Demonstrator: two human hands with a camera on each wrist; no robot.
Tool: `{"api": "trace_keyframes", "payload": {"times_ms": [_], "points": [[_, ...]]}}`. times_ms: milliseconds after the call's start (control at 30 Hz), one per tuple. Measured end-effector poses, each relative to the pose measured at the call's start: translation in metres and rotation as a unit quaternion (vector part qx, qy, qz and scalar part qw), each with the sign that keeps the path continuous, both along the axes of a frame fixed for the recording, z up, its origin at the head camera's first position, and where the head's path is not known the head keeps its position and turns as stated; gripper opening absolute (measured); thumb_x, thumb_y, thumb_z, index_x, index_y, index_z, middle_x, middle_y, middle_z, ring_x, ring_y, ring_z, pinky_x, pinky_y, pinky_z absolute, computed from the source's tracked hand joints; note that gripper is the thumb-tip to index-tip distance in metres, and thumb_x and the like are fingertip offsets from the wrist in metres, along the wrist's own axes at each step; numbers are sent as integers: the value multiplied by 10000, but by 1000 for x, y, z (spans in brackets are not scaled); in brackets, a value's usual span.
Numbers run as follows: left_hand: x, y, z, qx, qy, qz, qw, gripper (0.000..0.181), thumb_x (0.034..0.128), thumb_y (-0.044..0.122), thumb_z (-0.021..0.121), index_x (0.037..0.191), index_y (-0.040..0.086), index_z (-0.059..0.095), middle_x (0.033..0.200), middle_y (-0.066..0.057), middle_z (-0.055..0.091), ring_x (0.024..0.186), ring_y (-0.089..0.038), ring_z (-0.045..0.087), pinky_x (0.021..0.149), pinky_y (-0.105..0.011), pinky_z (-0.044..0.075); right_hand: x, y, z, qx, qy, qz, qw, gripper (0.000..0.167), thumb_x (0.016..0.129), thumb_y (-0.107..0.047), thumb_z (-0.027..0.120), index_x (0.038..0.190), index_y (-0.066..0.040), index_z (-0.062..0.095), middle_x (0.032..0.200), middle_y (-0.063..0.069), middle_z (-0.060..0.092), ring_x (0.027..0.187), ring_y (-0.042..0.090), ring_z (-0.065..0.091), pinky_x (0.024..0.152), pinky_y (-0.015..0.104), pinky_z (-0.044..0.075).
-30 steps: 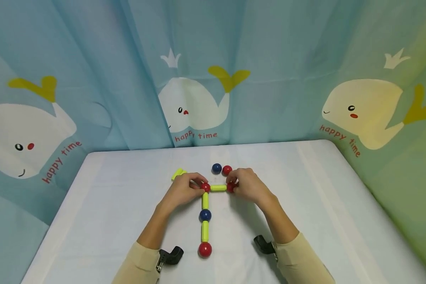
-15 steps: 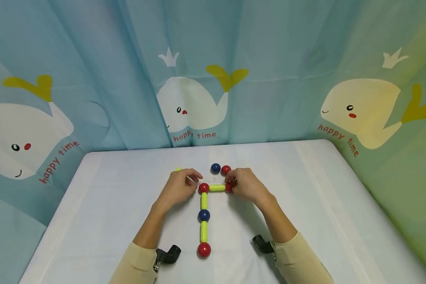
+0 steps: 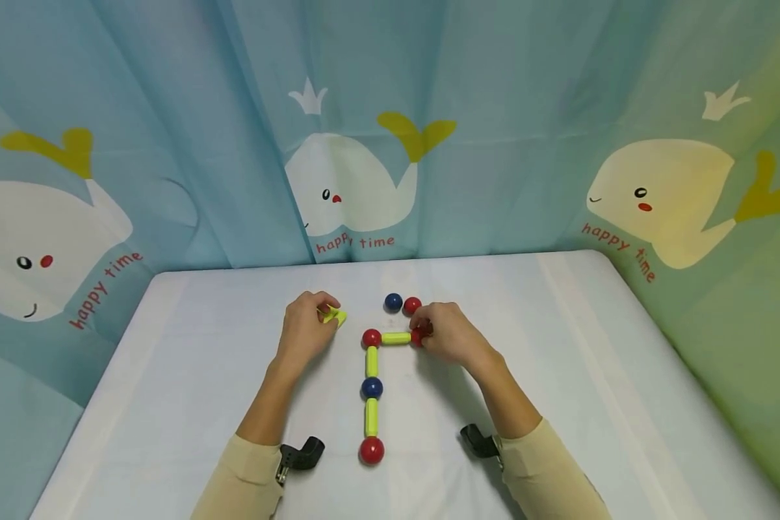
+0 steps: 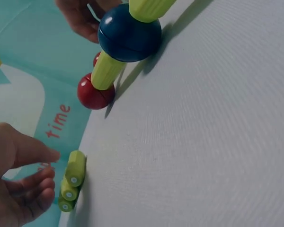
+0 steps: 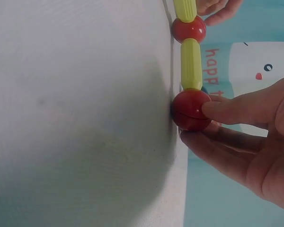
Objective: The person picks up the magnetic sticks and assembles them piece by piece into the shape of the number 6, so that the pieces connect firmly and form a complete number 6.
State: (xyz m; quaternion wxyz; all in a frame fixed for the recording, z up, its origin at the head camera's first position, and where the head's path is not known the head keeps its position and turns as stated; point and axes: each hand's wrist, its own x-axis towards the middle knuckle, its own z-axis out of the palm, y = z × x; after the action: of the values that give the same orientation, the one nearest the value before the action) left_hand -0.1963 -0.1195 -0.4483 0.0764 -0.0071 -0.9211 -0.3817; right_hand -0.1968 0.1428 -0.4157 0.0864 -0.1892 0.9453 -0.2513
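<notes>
My right hand [image 3: 451,334] pinches a red ball [image 5: 189,109] between thumb and fingers. A yellow-green stick [image 3: 396,338] joins that ball to a red corner ball [image 3: 372,338]. From the corner, a second stick [image 3: 372,362], a blue ball [image 3: 372,388], a third stick [image 3: 371,417] and a red end ball [image 3: 371,451] run toward me in a line. At the left, my left hand [image 3: 304,328] is beside a group of loose yellow-green sticks [image 4: 75,177]. Its thumb and fingers are apart in the left wrist view, with nothing held between them.
A loose blue ball [image 3: 393,302] and a loose red ball [image 3: 412,306] sit side by side behind the joined pieces. The white table [image 3: 188,375] ends at a blue curtain [image 3: 513,180] with whale prints. Black wrist mounts [image 3: 302,453] project inward from both sleeves.
My left hand has let go of the red corner ball and moved left and away from me to the loose sticks. My right hand keeps its hold on the red ball.
</notes>
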Motion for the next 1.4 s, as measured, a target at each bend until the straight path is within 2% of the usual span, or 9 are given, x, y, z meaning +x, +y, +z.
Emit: {"api": "trace_keyframes", "payload": {"times_ms": [100,200,400,667,1000,1267,1400], "points": [[0,-1,-1,-116,-82,55,9999,193,876,52,767,1069,72,763,1006,-144,648,911,-273,578,825,-395,495,0,-1,0,15,38,29,10000,257,831,100,672,1022,-38,772,907,89,709,842,230,586,726,323,540],[0,0,-1,-186,-159,-19,9997,207,880,72,774,1086,72,761,1015,-142,636,931,-277,576,833,-401,507,0,-1,1,72,49,38,10000,261,830,99,667,1025,-39,771,907,89,707,845,230,588,733,325,534],[2,4,-4,-529,-248,-206,9981,220,882,82,787,1100,69,760,955,-110,631,893,-257,570,809,-382,520,1,-3,0,118,69,47,9999,255,840,94,672,1035,-36,772,914,93,708,844,233,589,746,337,537],[3,9,-5,-818,-313,-227,9959,220,868,41,787,1086,54,754,900,-83,602,853,-230,545,768,-353,486,0,-2,0,87,-48,41,9999,254,858,93,675,1057,-36,766,943,99,706,868,238,588,761,337,546],[6,12,-5,-986,-371,-290,9940,228,850,9,773,1073,52,748,896,-74,586,862,-236,535,776,-376,484,1,-1,-2,74,-165,-11,9998,245,867,78,689,1070,-38,764,949,99,709,857,233,587,746,316,539],[7,12,-6,-970,-335,-358,9941,225,844,8,778,1061,56,740,946,-97,625,885,-252,570,808,-402,524,2,-2,-2,7,-154,-44,9999,256,866,89,676,1069,-40,760,953,100,709,850,230,589,736,315,536],[7,13,-4,-916,-418,-409,9941,228,848,1,763,1070,50,738,950,-105,643,892,-252,575,812,-391,520,2,-2,-1,2,-150,-43,9999,264,861,96,669,1071,-36,759,949,98,706,851,231,586,731,312,529]]}}
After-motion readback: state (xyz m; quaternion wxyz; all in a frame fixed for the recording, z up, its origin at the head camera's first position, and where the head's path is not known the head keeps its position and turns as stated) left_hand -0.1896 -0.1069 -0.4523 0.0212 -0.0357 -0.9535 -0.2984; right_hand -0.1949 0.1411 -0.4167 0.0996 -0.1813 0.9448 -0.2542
